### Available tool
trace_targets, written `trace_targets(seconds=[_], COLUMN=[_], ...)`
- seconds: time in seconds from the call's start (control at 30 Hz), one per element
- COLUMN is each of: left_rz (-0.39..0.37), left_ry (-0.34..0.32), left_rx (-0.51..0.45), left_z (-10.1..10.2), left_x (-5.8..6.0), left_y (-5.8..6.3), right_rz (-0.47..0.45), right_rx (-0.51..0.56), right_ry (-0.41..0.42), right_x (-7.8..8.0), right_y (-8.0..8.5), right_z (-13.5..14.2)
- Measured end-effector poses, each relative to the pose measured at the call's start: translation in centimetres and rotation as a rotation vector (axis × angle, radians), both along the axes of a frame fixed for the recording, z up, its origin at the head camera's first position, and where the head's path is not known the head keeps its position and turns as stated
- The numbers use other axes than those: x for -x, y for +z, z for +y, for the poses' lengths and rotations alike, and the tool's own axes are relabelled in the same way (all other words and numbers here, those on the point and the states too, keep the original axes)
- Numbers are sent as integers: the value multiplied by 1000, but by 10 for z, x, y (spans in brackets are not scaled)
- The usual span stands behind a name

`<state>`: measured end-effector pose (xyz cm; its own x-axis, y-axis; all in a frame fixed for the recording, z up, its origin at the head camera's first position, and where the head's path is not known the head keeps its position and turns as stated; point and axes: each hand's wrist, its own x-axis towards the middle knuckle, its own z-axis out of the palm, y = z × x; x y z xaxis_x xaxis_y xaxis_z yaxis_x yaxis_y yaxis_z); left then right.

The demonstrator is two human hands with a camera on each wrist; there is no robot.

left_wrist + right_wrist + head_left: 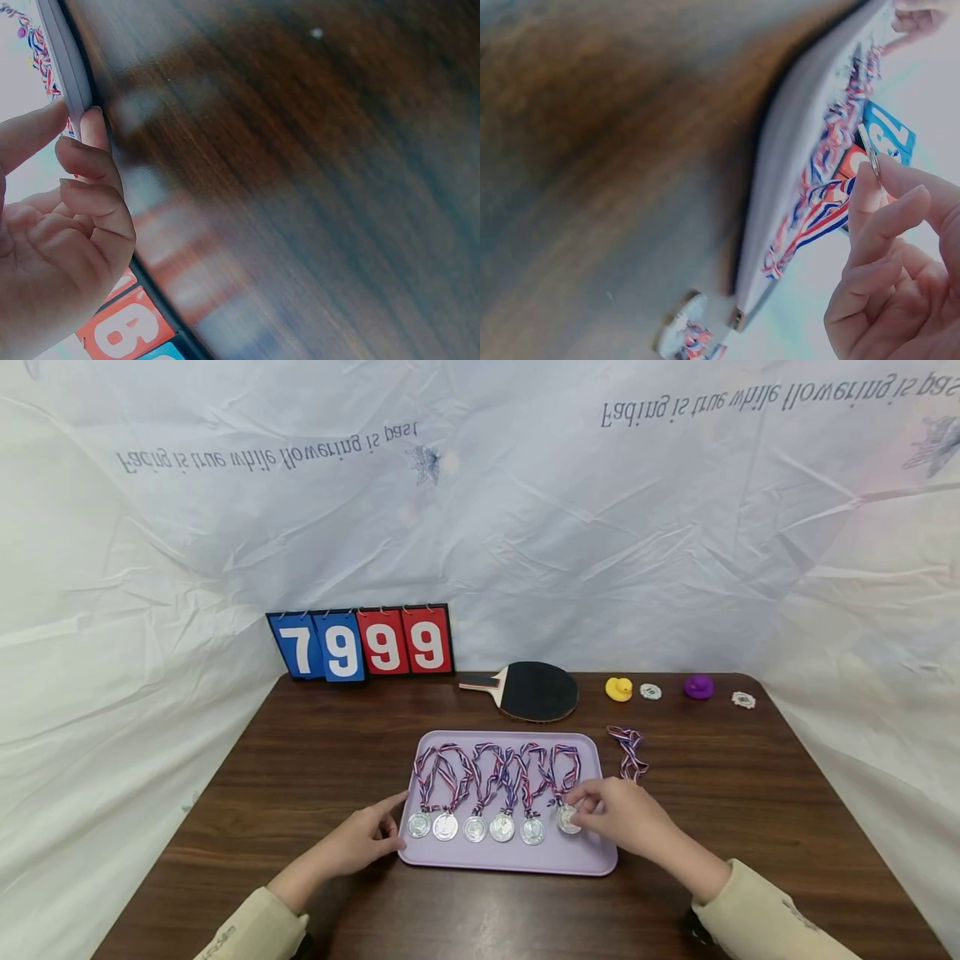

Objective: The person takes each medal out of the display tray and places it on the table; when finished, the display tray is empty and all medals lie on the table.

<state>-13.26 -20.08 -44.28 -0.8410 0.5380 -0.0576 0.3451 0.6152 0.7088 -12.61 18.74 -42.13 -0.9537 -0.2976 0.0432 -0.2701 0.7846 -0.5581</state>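
While my left fingers [388, 802] pinch the tray [495, 858] at its left rim, I should level the medal [567, 819] my right fingers [588, 789] pinch near the tray's right rim.

Six silver medals on a lavender tray, a seventh medal off its right side.
Tray [495, 856]: shallow, rounded corners, flat on tabletop [360, 910]; left rim between thumb and fingers of the left hand [356, 837]. Five medals [475, 828] in a near-level row along the near half, discs flat; red-white-blue ribbons [487, 768] crumpled in loops toward the far edge, some overlapping. Sixth medal [567, 818], at right end past a wider gap, pinched by the right hand [626, 814]; disc nearly edge-on in right wrist view. Seventh medal [682, 322]: on tabletop beside tray, striped ribbon bunched; disc hidden in head view.
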Motion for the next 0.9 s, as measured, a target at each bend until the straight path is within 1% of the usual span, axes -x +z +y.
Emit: trace_targets(seconds=[0.1, 0.33, 0.57, 0.77, 0.9], left_rz=[3, 5, 1, 4, 3], left_ry=[-1, -2, 0, 3, 2], left_rx=[0, 0, 1, 13, 3], left_z=[0, 0, 0, 1, 1], left_x=[0, -1, -1, -1, -1], left_y=[0, 1, 1, 0, 1], right_rz=[15, 120, 200, 299, 306], right_rx=[16, 39, 55, 42, 35], right_ry=[-20, -70, -125, -185, -237], right_x=[1, 3, 2, 1, 4], right_y=[8, 31, 50, 62, 64], right_z=[3, 15, 36, 59, 75])
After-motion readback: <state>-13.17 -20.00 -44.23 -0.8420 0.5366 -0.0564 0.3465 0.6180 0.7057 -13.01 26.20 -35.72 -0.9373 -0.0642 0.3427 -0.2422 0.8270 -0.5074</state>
